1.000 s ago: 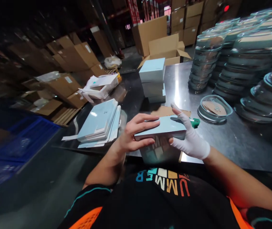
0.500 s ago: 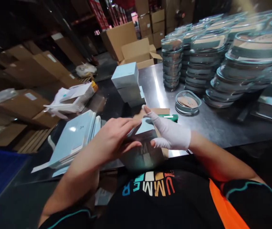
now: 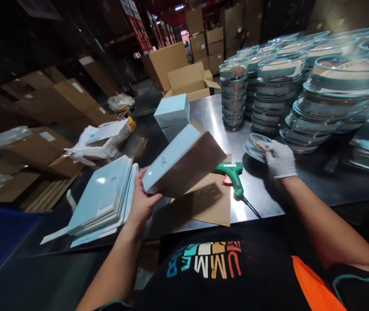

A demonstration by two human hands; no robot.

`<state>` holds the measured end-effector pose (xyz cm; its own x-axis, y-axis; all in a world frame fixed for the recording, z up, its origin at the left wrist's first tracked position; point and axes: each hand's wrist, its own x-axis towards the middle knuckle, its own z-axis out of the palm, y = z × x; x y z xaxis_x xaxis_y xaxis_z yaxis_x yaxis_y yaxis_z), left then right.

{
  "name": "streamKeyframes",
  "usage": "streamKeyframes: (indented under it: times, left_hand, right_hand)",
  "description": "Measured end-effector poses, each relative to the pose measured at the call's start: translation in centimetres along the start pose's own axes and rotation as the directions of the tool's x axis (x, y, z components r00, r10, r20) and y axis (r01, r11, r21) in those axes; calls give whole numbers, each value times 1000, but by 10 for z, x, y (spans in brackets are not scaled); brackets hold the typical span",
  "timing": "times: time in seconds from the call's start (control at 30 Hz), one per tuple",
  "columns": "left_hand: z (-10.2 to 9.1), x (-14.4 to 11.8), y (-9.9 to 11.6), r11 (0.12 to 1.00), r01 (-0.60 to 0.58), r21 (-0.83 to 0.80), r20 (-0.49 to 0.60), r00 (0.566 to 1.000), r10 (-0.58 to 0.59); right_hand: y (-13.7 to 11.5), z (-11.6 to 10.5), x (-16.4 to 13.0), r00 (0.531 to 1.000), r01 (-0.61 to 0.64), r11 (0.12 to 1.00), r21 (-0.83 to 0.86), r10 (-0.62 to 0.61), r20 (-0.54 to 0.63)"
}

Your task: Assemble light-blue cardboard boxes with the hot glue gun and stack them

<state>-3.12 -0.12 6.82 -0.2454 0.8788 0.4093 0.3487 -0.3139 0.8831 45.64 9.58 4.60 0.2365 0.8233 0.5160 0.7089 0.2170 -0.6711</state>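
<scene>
Blue box (image 3: 174, 162) held up in my left hand (image 3: 142, 203), fingers wrapped on near corner, long side pointing far right. My gloved right hand (image 3: 280, 159) pinches glass dish (image 3: 256, 146), right of box.

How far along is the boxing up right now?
Done: closed blue boxes stacked on the steel table. In hand: the left hand holds an open box, and the gloved right hand grips a glass dish. Left: stacked dishes and flat cartons.

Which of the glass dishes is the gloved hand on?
The lone glass dish beside the stacks, tilted on the steel table; the right hand grips its near rim.
</scene>
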Motion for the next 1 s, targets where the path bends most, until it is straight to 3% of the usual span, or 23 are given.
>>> streamKeyframes:
  times: [0.13, 0.17, 0.23, 0.27, 0.33, 0.4, 0.47, 0.6, 0.67, 0.77, 0.87, 1.0]
  left_hand:
    - [25, -28, -18, 995, 98, -10, 24, 995, -98]
    - [31, -32, -20, 994, 104, -27, 1, 995, -104]
    - [41, -41, -27, 988, 129, -82, -30, 991, -132]
    - [46, -45, -32, 982, 153, -113, -24, 987, -157]
    - [54, -53, -41, 964, 204, -171, 21, 979, -204]
    - [58, -60, -48, 945, 241, -219, 72, 970, -231]
    - [57, -64, -52, 933, 253, -256, 93, 967, -237]
    - [53, -69, -55, 913, 307, -270, 197, 945, -259]
    - [57, -74, -58, 887, 355, -294, 259, 923, -284]
    - [68, -82, -65, 865, 359, -351, 288, 920, -265]
    - [72, -86, -68, 878, 345, -333, 318, 917, -240]
    - [65, -81, -65, 893, 375, -249, 347, 895, -280]
  right_hand:
    - [-70, -42, -5, 978, 96, 933, 347, -23, -208]
    - [-91, -55, -8, 981, 134, 870, 474, -50, -185]
    - [-130, -78, -15, 995, 39, 752, 658, -91, 45]
    - [-147, -85, -20, 985, -17, 732, 681, -105, 138]
    - [-172, -91, -29, 958, -50, 759, 649, -147, 245]
    - [-187, -85, -35, 941, 16, 793, 609, -217, 259]
    - [-193, -73, -36, 922, 0, 780, 625, -242, 303]
    - [-199, -48, -25, 952, -168, 636, 753, -94, 292]
    - [-204, -43, -21, 963, -131, 611, 781, -109, 247]
    - [-202, -45, -21, 941, 45, 707, 706, -268, 208]
    - [-179, -44, -30, 927, 135, 730, 670, -332, 176]
    - [-135, -16, -62, 927, -109, 724, 681, -173, 332]
